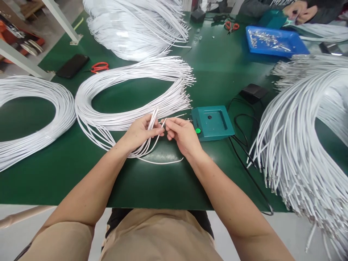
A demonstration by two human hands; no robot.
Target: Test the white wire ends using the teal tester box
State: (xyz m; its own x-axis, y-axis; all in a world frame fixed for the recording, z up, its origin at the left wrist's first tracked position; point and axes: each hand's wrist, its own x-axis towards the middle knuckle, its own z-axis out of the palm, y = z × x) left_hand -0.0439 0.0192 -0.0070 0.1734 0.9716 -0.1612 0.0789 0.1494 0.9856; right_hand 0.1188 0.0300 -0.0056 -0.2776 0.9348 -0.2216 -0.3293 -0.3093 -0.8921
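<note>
My left hand is closed around several white cables whose ends point up between thumb and fingers. Right beside it, my right hand pinches the end of a single white cable between thumb and fingertips. These cables run back to a large coil of white cable lying behind my hands. Just to the right of my right hand stands a teal machine with a green button and a small metal part on its left side. One loose cable lies on the table below my hands.
More white cable coils lie left, behind and right, the right one hanging over the table edge. Red-handled scissors, a black phone-like object, a blue tray of small metal parts and a co-worker's hands are farther back.
</note>
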